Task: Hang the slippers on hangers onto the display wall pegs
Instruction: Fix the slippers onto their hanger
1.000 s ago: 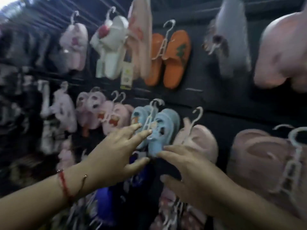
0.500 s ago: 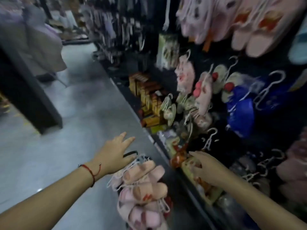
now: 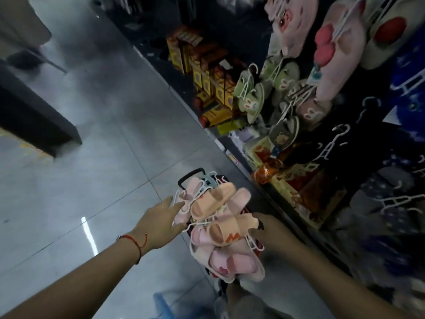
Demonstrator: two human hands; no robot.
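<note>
A heap of pink and peach slippers (image 3: 220, 229) on white hangers fills a dark red basket (image 3: 192, 177) on the floor in front of me. My left hand (image 3: 162, 218) reaches to the heap's left side, fingers spread and touching a white hanger (image 3: 184, 204) there. My right hand (image 3: 268, 229) rests against the heap's right side by a peach slipper with an orange mark (image 3: 230, 231); its fingers are partly hidden. The dark display wall (image 3: 358, 139) on the right carries hung slippers and several bare white hangers.
Pink slippers with red pompoms (image 3: 331, 51) and green pairs (image 3: 250, 93) hang on the wall at upper right. Yellow and red boxes (image 3: 207, 74) line the low shelf. Grey tiled floor (image 3: 92, 180) spreads left, with a dark counter base (image 3: 39, 120) beyond.
My view dropped from the wall's hung slippers down to the basket on the floor. Both hands came down from the wall and closed in on the slipper heap.
</note>
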